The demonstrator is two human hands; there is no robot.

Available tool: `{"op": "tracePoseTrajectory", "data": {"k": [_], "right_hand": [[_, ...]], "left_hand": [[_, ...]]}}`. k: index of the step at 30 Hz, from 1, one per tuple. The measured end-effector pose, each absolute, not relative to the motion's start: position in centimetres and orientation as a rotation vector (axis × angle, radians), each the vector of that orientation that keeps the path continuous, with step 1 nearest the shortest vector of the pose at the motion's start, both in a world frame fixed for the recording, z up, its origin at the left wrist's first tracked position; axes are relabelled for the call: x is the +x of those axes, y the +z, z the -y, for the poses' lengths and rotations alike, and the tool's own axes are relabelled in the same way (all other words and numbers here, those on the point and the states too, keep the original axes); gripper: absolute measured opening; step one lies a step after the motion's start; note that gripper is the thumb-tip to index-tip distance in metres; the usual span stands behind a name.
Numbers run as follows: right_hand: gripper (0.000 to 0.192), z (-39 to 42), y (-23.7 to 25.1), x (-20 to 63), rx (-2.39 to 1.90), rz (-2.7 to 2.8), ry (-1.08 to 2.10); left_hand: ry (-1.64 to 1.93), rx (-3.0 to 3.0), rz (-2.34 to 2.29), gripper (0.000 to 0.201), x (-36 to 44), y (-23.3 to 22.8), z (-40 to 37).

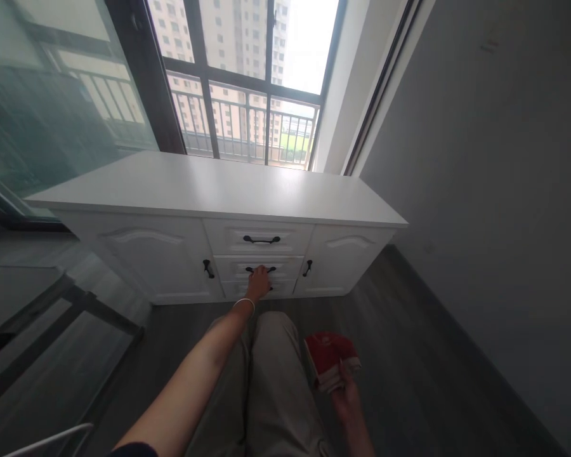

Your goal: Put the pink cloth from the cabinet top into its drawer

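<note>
My left hand (259, 281) reaches forward to the white cabinet (228, 190) and grips the black handle (261, 270) of its middle drawer (285, 268), which looks closed. A bracelet sits on that wrist. My right hand (345, 393) stays low by my leg and holds a red and white folded item (330, 358). My legs in beige trousers fill the lower middle of the view.
The top drawer (259, 238) has its own black handle, with a cabinet door on each side (157, 257) (342, 254). A large window with a railing (247, 114) is behind the cabinet. A grey wall (495, 190) runs along the right; a glass panel (38, 95) stands left.
</note>
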State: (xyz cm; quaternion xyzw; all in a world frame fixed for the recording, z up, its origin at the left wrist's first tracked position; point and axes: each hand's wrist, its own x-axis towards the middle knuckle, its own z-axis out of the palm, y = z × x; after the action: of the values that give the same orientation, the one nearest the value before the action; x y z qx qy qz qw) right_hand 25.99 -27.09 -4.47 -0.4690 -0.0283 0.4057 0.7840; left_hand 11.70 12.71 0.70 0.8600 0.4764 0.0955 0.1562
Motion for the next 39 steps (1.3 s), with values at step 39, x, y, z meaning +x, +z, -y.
{"op": "tracePoseTrajectory", "data": {"k": [39], "right_hand": [[0.015,-7.1,2.0,20.0,-1.467,0.573,1.124]], "left_hand": [[1.077,1.985,-1.369,0.040,-8.5,-1.6,4.4]]}}
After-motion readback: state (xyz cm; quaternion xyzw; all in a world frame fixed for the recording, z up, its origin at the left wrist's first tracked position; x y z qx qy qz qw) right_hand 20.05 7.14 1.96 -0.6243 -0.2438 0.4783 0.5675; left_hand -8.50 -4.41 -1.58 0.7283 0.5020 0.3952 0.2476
